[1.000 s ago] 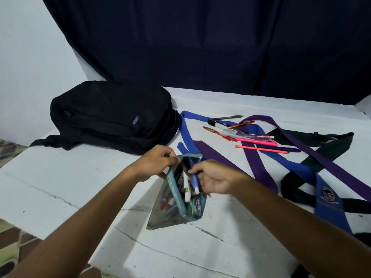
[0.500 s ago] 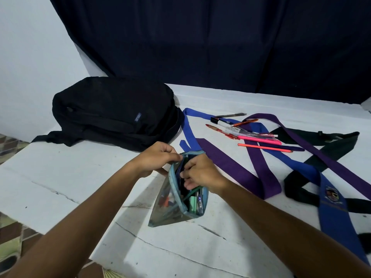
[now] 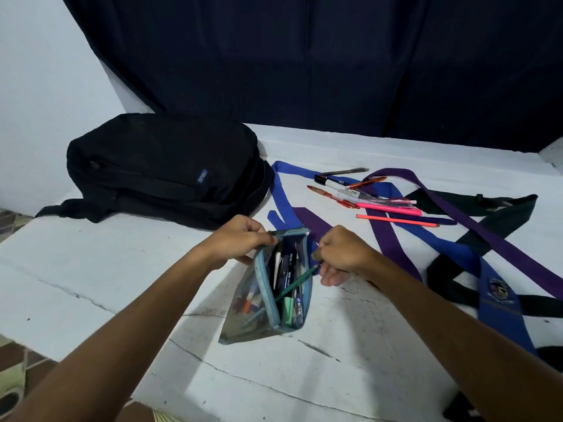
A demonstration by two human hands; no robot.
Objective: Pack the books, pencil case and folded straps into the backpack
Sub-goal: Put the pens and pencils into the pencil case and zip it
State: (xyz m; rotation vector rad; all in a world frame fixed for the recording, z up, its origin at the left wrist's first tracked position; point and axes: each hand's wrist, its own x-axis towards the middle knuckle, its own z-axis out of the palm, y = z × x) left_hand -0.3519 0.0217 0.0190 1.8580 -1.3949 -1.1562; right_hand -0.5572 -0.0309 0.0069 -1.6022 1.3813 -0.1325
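Observation:
A clear pencil case [image 3: 275, 287] with a light blue zip rim stands open on the white table, full of pens. My left hand [image 3: 240, 242] pinches its left rim. My right hand [image 3: 341, 257] is curled just right of the opening, its fingertips at the top end of a green pencil [image 3: 294, 284] that leans out of the case. The black backpack [image 3: 164, 169] lies zipped at the back left. Blue strap [image 3: 281, 199], purple strap [image 3: 393, 242] and dark green strap [image 3: 487, 229] lie unfolded and crossed on the right. No books are in view.
Several loose pens and markers [image 3: 365, 193] lie on the straps behind the case. The table's near edge [image 3: 91, 373] drops to a tiled floor at lower left. A dark curtain [image 3: 304, 71] hangs behind the table.
My right hand pushed pens into the case, then drew out to its right side, fingers now at the green pencil. My left hand kept its pinch on the rim.

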